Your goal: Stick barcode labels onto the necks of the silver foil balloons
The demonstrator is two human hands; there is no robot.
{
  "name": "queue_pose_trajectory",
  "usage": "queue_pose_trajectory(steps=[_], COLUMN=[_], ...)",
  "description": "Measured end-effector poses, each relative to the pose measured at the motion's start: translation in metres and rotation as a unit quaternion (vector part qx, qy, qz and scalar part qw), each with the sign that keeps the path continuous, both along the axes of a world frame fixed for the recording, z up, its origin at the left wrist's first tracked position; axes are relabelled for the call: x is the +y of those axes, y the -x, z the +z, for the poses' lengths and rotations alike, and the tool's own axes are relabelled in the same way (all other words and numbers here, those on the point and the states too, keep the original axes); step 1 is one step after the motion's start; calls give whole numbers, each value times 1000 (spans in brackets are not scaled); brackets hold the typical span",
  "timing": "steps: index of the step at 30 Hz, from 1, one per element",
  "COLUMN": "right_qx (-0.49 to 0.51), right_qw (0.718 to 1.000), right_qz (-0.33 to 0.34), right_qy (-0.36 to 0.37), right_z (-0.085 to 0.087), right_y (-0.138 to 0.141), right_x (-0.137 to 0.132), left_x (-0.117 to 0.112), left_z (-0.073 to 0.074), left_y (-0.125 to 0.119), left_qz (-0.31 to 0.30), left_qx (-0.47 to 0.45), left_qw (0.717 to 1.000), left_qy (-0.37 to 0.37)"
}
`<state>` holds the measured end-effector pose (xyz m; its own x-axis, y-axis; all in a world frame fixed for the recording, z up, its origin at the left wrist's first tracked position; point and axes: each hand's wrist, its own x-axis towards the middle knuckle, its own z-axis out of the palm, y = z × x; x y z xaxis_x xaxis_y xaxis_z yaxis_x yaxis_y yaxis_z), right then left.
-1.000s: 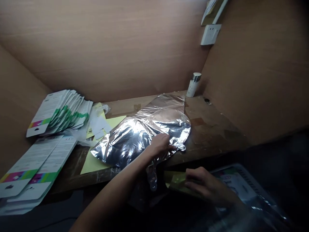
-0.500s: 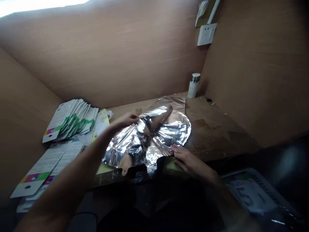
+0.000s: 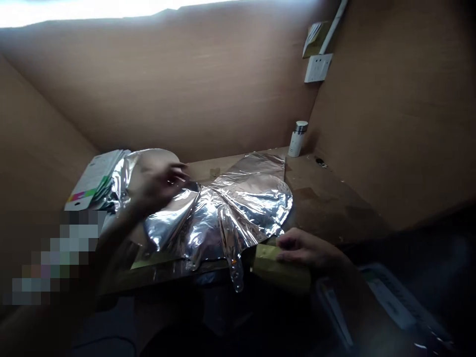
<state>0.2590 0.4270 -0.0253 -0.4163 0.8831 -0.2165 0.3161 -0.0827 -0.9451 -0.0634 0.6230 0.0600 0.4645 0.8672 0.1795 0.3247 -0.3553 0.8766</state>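
A crumpled, deflated silver foil balloon (image 3: 256,206) lies spread over the table, its rounded lobes fanned out from a gathered middle. Its narrow neck (image 3: 236,272) hangs over the front edge. My left hand (image 3: 159,183) is above the left lobe, fingers pointing right. Motion smears them, so I cannot tell whether they grip the foil. At the near right edge of the balloon, my right hand (image 3: 308,248) has thumb and fingers closed on a yellow sheet (image 3: 280,270), which droops below the table edge.
Printed white cards (image 3: 87,181) are stacked at the left, partly covered by foil. A white bottle with a metallic lid (image 3: 297,139) stands in the back right corner, below a wall socket (image 3: 319,68). A small dark item (image 3: 320,162) lies beside the right wall.
My left hand has moved left and slightly back. The balloon's left lobe now reaches over the card stack, and its neck shows at the front. My right hand has shifted slightly right.
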Motion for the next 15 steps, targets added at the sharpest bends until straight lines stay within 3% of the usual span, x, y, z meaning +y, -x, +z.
queue_pose_trajectory(steps=[2,3,4,6,8,11,15], right_qx=[57,83,107,153,175,141,95], right_qw=[998,995,993,987,983,988,992], right_qz=[8,5,-4,-32,-49,-54,-62], right_qy=[36,48,51,42,28,-11,-56], right_z=[4,3,0,-6,-12,-17,-22], right_y=[19,29,37,50,57,66,86], right_x=[7,10,13,13,9,2,2], left_x=[-58,-85,-107,-138,-153,-161,-168], left_z=[-32,-48,-63,-86,-100,-107,-115], left_y=[-21,-28,-33,-35,-29,-14,4], left_qz=[-107,-193,-232,-208,-135,-65,-83], left_qx=[9,-7,-37,-111,-179,-239,-247], left_qw=[993,976,962,948,940,921,899], left_qy=[53,103,142,212,258,300,351])
